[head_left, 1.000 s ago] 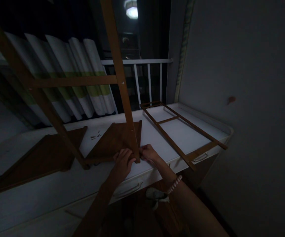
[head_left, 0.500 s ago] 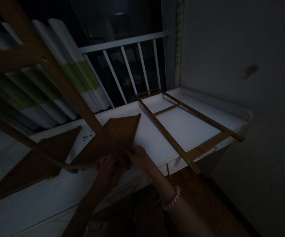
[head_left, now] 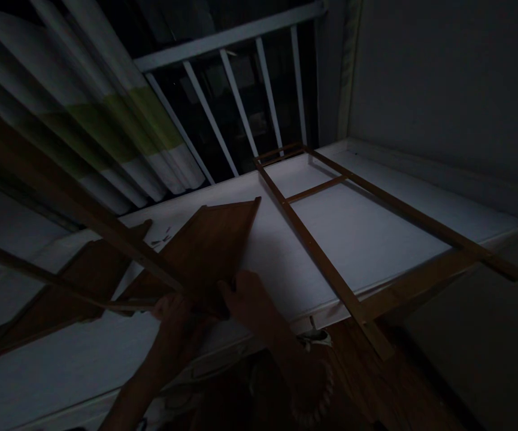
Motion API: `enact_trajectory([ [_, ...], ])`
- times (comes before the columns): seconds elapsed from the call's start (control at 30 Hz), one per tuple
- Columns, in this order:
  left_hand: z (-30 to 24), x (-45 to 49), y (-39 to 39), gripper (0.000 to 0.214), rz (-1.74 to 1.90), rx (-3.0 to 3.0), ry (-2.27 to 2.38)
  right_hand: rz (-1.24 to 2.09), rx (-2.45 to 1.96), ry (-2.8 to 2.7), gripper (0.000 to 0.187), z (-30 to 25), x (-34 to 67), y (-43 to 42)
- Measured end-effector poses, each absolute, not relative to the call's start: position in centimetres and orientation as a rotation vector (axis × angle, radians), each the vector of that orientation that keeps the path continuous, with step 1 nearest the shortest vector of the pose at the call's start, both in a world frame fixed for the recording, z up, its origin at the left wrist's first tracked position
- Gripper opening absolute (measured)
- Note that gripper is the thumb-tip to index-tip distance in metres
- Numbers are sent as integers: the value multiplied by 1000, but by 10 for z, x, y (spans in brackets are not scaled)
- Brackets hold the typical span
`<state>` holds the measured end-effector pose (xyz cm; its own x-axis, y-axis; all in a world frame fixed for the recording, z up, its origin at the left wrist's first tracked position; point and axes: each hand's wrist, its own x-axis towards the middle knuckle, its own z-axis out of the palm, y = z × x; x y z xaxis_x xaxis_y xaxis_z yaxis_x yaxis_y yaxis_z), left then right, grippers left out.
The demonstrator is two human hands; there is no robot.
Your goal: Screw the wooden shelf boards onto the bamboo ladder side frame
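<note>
Grip of left hand (head_left: 175,323) and right hand (head_left: 250,301) at the panel (head_left: 216,239): closed or loose, indeterminable in shadow; tilted frame (head_left: 76,202) cut off at view's left edge.

the frame (head_left: 83,209) and panel (head_left: 209,242) look like smooth wood, the curtain (head_left: 119,114) cloth.

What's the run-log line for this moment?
left hand: at lower end of raised frame | right hand: at near corner of brown panel | other frame: lying on white surface, end overhanging
</note>
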<state>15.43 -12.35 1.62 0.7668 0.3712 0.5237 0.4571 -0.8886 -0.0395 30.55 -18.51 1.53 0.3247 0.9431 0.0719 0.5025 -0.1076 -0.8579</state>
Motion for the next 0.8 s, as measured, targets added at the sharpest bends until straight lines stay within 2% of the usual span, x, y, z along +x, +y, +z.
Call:
enact_trajectory([
  [0.5, 10, 163, -127, 22, -774, -2774, -698, 745, -1563, -1236, 28, 1, 307, -180],
  [0.6, 11, 169, -132, 23, -789, -2780, -718, 767, -1530, -1114, 33, -2, 306, -180],
  [0.8, 18, 173, -143, 29, -1022, -2716, -748, 781, -1439, -1009, 39, -5, 303, -186],
])
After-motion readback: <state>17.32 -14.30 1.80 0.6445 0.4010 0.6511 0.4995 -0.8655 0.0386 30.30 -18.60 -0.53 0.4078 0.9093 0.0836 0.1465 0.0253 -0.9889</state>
